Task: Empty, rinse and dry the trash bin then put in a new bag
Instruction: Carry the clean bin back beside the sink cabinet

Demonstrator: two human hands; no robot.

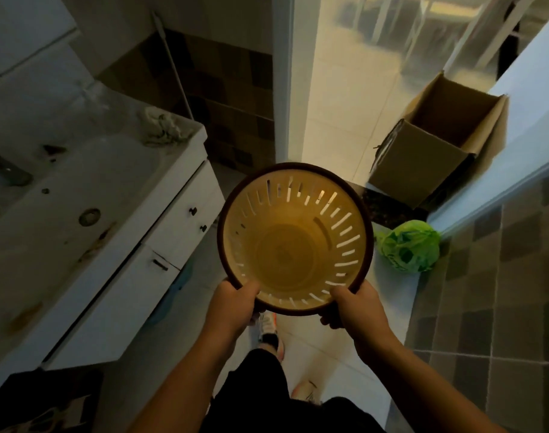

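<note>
Head-worn camera looks steeply down, close over a bathroom floor.

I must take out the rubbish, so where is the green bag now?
In the head view the green bag lies on the floor at the right, just right of the bin, below the cardboard box.

My fingers are hidden under the rim of the trash bin; only the thumbs of my left hand and right hand show inside it. The bin's outer wall is out of sight. The sink is cut off at the frame's left edge. The doorway view, upper right, is blurred.
</note>
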